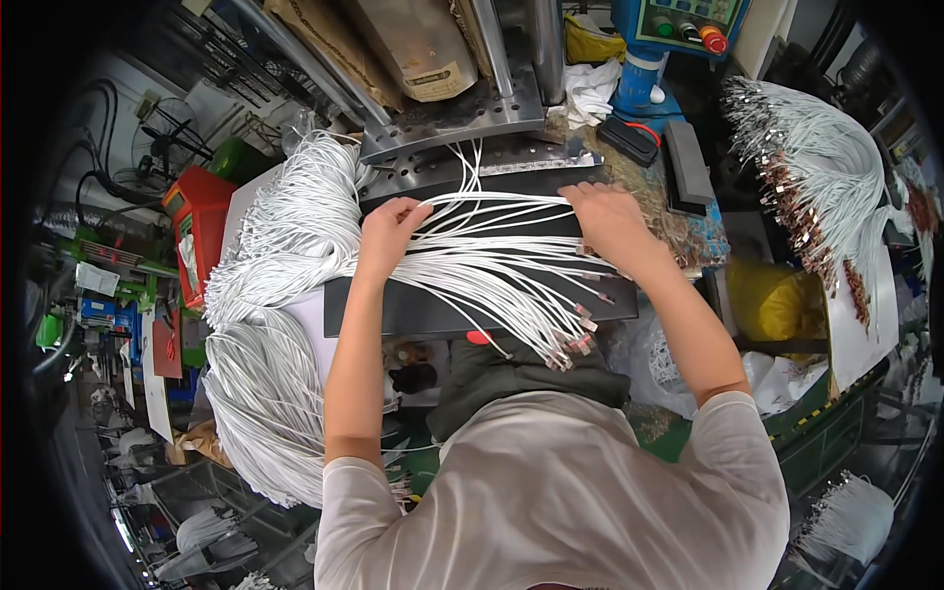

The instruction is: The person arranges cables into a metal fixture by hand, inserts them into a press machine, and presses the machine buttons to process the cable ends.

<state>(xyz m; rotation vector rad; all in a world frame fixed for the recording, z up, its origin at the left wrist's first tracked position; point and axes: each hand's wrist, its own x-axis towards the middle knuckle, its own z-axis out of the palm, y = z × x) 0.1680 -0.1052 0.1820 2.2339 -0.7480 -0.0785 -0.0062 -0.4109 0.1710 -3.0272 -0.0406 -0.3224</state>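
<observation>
White cables with small connectors at their right ends fan across a black board in front of me. My left hand is closed, its fingers pinching a few white cables near the machine's edge. My right hand has its fingers together on the right ends of the upper cables, which run stretched between both hands. Their tips under the right fingers are hidden. Below my hands the looser cables curve down to the right, their connectors hanging over the board's near edge.
A press with a perforated metal plate and steel posts stands ahead. Big bundles of white cable lie at my left, another bundle at the right. A blue control box with a red button, grey blocks and a black case sit back right.
</observation>
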